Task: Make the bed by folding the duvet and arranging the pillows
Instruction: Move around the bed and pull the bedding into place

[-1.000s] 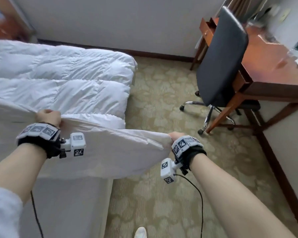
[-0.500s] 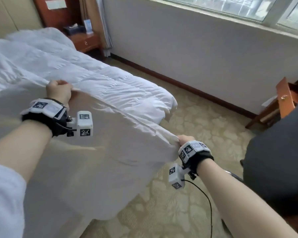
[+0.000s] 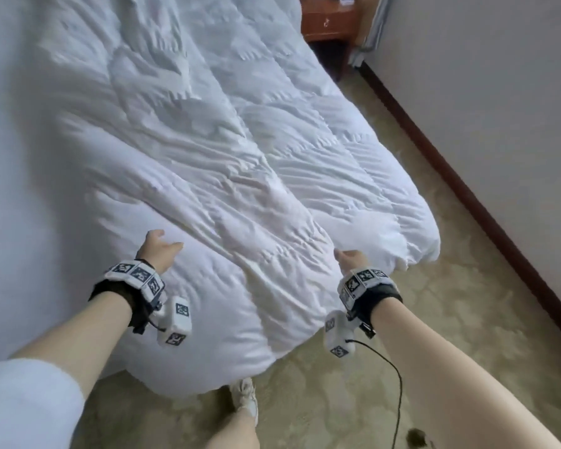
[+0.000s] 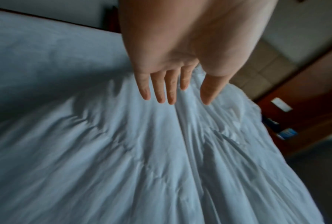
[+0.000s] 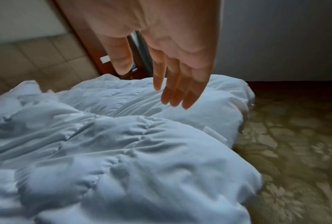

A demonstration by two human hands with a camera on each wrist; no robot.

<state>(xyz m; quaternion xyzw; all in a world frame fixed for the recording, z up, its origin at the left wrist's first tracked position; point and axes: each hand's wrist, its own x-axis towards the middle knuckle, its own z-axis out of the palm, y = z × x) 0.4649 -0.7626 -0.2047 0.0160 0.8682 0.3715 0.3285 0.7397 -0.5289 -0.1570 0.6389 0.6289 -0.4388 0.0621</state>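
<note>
A white quilted duvet [image 3: 227,176] lies folded along the bed, its near end drooping over the bed's foot toward the floor. My left hand [image 3: 158,247] hovers just above the duvet [image 4: 122,159] with straight fingers [image 4: 159,92], holding nothing. Above the duvet's right side my right hand [image 3: 347,257] also hangs open, its fingers [image 5: 172,95] straight and slightly spread over the fabric [image 5: 122,151]. No pillow shows in any view.
Bare white sheet [image 3: 20,157] lies left of the duvet. A wooden nightstand [image 3: 329,22] stands at the far end by the wall. A dark skirting board [image 3: 486,205] runs along the right wall. Patterned carpet [image 3: 450,319] and my shoe [image 3: 245,395] are below.
Both hands have let go of the duvet edge they were gripping and lifting; the duvet now lies laid over on the bed. The camera view has swung toward the head of the bed.
</note>
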